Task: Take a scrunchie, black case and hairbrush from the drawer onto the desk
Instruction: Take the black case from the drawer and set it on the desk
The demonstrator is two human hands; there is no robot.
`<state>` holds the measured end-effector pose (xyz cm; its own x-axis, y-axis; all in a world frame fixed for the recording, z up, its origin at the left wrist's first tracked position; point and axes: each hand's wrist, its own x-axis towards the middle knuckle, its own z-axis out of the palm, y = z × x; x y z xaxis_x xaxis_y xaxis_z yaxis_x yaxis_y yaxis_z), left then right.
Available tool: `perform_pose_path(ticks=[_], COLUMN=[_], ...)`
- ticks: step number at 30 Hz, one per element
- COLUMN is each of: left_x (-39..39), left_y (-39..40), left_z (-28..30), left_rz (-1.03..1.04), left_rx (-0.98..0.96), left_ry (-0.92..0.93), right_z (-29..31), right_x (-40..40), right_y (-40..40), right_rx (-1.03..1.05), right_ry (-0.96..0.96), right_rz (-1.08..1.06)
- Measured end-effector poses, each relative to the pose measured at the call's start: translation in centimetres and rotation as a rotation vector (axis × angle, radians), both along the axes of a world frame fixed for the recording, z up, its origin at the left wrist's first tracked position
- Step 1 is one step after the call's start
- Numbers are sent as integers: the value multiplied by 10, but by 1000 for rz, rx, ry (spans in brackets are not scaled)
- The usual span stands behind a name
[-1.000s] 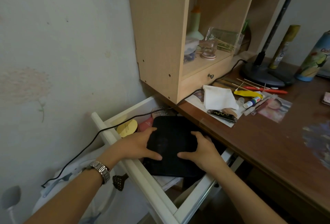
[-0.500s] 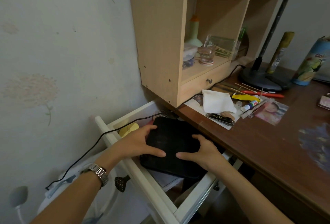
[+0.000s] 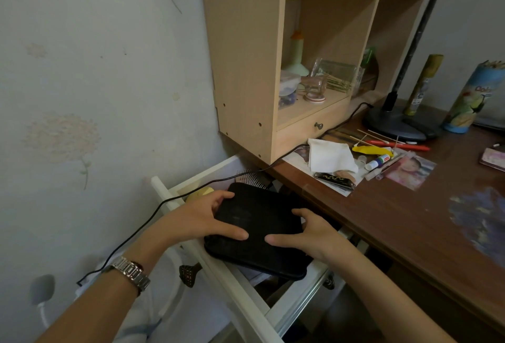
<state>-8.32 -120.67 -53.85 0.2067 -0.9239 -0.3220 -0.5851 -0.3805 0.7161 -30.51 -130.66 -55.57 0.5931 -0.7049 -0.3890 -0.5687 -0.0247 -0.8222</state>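
Note:
A flat black case [image 3: 259, 222] is held over the open white drawer [image 3: 246, 312], tilted, its near end above the drawer's front. My left hand [image 3: 202, 219] grips its left edge, thumb on top. My right hand [image 3: 308, 233] grips its right edge, thumb on top as well. Behind the case, thin bristles of a hairbrush [image 3: 250, 174] stick up at the back of the drawer. A yellow round thing [image 3: 200, 192] lies beside my left hand; I cannot tell what it is. No scrunchie is clearly visible.
The brown desk [image 3: 410, 219] lies to the right, with a white cloth [image 3: 330, 155], pens, glue stick, photo [image 3: 410, 169] and lamp base [image 3: 396, 124]. A wooden shelf unit [image 3: 246, 69] stands at the back. A black cable [image 3: 164, 203] crosses the drawer's left rim.
The case has lifted slightly and tilted up out of the drawer, both hands still gripping it. The view has tilted upward, showing more of the shelf.

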Motion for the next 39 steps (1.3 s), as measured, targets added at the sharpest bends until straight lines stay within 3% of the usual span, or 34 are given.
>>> perform_pose_path(ticks=[8, 21, 33, 39], left_x=[-17, -57, -132, -190], left_y=[28, 25, -21, -58], left_z=[31, 79, 99, 85], left_rz=[11, -56, -131, -192], left_rx=[41, -54, -131, -168], left_ry=[-10, -44, 28, 73], right_z=[21, 67, 76, 81], right_x=[-19, -80, -159, -219], right_y=[19, 22, -2, -12], right_rx=[53, -75, -115, -158], right_ry=[-26, -99, -180, -109], right_rz=[62, 77, -112, -227])
